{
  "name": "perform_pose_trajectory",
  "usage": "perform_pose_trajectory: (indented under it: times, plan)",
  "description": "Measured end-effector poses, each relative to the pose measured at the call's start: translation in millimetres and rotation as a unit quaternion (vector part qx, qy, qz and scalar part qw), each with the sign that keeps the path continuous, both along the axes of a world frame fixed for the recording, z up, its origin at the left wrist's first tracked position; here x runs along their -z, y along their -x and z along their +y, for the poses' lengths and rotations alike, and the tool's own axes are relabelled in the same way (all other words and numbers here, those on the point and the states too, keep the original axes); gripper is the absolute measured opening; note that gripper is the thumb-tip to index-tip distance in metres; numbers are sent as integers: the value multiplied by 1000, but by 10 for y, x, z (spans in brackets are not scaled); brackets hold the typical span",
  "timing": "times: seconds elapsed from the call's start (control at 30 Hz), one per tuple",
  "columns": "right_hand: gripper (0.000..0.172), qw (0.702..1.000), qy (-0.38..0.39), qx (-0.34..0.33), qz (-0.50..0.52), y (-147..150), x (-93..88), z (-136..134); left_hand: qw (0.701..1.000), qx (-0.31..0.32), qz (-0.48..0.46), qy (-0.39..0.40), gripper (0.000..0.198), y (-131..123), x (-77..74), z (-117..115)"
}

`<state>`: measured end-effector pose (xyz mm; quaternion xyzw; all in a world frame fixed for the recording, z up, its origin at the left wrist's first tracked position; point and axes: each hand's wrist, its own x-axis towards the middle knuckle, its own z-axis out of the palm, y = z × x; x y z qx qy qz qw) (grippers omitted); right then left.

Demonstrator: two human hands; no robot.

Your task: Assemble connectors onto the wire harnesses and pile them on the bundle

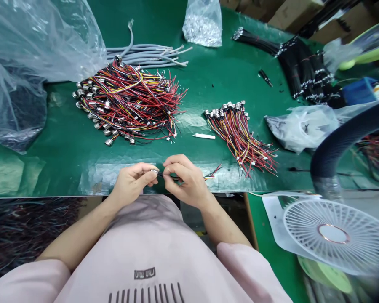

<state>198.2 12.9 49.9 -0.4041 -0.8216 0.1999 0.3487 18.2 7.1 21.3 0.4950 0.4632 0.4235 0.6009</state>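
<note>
Near the table's front edge, my left hand [135,180] pinches the metal connector [154,171] of a wire harness between thumb and fingers. My right hand [185,179] is closed on the same harness, just behind the connector, where a short black section shows. The harness's red, black and yellow wires [212,173] stick out past the right hand. Beyond the hands, to the left, lies a large pile of similar harnesses [129,101] with metal connectors. A smaller bundle of harnesses [240,134] lies to the right. A white pen-like tool [204,136] rests between them.
Grey cables [151,54] lie behind the large pile, with plastic bags [44,42] at left and a bag of small parts [204,23] at the back. Black cables [297,67] lie back right. A black flexible hose [334,147] and a white fan [334,235] stand at right.
</note>
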Motion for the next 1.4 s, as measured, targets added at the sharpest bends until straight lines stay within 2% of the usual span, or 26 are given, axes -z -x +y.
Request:
perform_pose_trajectory:
  times: [0.2,0.43,0.57,0.63,0.77,0.87,0.93,1.03,1.07,1.13,1.2,1.27,1.33,1.4]
  plan:
    - [6,997,64,-40,14,-113,-94,13,1000,-3,5,2,35,3,-59,7]
    - [8,999,25,-34,-21,-82,-31,-1,1000,-12,7,3,38,-18,-71,21]
    - [7,998,50,-36,-20,-47,-46,22,1000,-22,16,5,35,0,-59,12]
    - [4,994,94,-50,-30,-101,-108,40,999,-35,30,3,33,21,-34,-6]
    - [14,971,202,-101,-80,-359,-336,42,997,-57,42,-2,34,54,44,-34]
    - [25,963,210,-105,-135,-640,-591,-35,998,-44,50,14,37,46,59,-48]
    - [28,967,177,-56,-177,-859,-777,-102,998,-45,35,16,39,33,47,-54]
    - [32,957,100,112,-249,-1227,-992,-108,998,-41,34,12,44,28,39,-44]
    - [32,941,74,178,-279,-1352,-1029,-63,998,-37,39,12,46,32,43,-35]
    - [33,888,39,298,-347,-1592,-1040,108,998,-33,43,16,49,42,57,-15]
    - [33,822,29,393,-410,-1801,-974,361,998,-35,43,21,50,50,73,-1]
    - [35,773,32,449,-447,-1961,-844,636,998,-40,43,25,49,54,86,5]
    - [41,745,50,475,-465,-2056,-669,871,998,-41,39,27,48,52,93,6]
    - [44,742,74,467,-476,-2082,-471,1018,998,-45,32,25,47,47,94,2]
